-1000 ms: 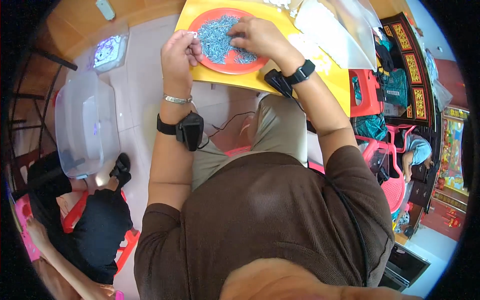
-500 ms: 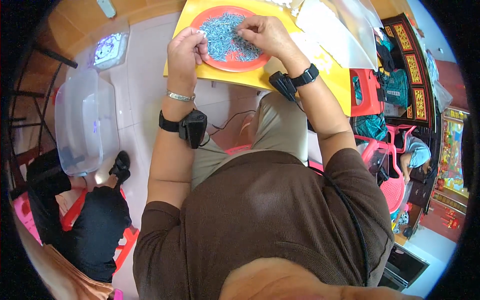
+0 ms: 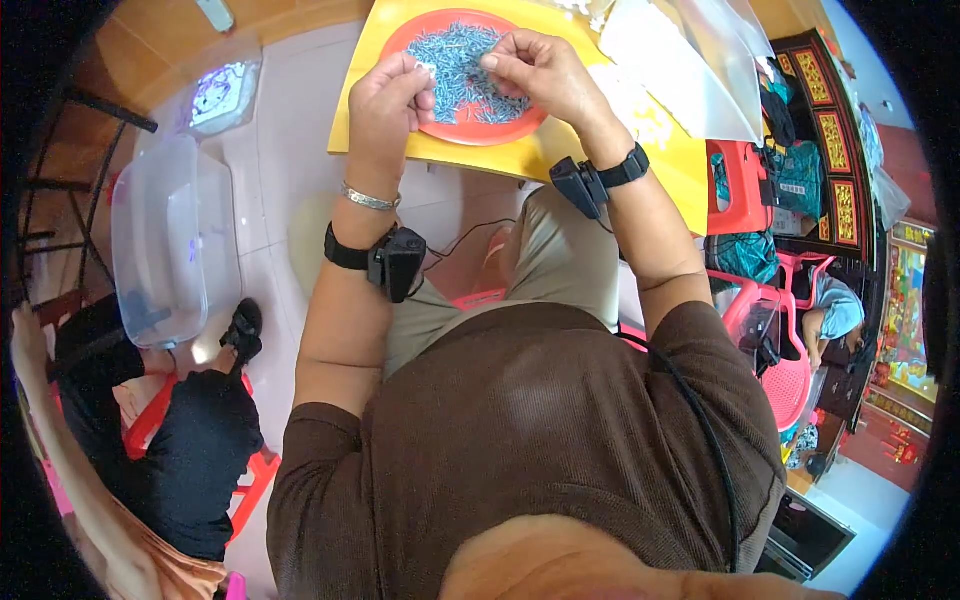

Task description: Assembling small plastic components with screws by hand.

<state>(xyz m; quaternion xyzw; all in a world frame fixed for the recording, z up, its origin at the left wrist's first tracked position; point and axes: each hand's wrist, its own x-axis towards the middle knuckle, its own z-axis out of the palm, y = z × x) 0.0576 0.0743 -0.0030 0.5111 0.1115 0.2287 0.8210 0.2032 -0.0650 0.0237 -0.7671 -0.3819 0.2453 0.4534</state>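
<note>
A round red plate (image 3: 485, 135) full of thin blue-grey screws (image 3: 455, 75) sits on the yellow table (image 3: 500, 160). Above its left side, my left hand (image 3: 388, 97) is closed in a pinch on a small white plastic piece (image 3: 428, 70). Over the plate's right side, my right hand (image 3: 552, 78) is also closed, thumb against forefinger. What those fingertips hold, if anything, is too small to make out against the screws. The two hands are apart.
Small white pieces (image 3: 652, 125) lie on the table beside a translucent bin (image 3: 725, 75). A red stool (image 3: 738, 185) stands right of the table. At left are a clear plastic tub (image 3: 170, 245) and a seated person in black trousers (image 3: 195, 465).
My left hand has moved slightly right, still pinching the white piece. My right hand has shifted a little right, its thumb and forefinger still together. The person at left has brought an arm forward.
</note>
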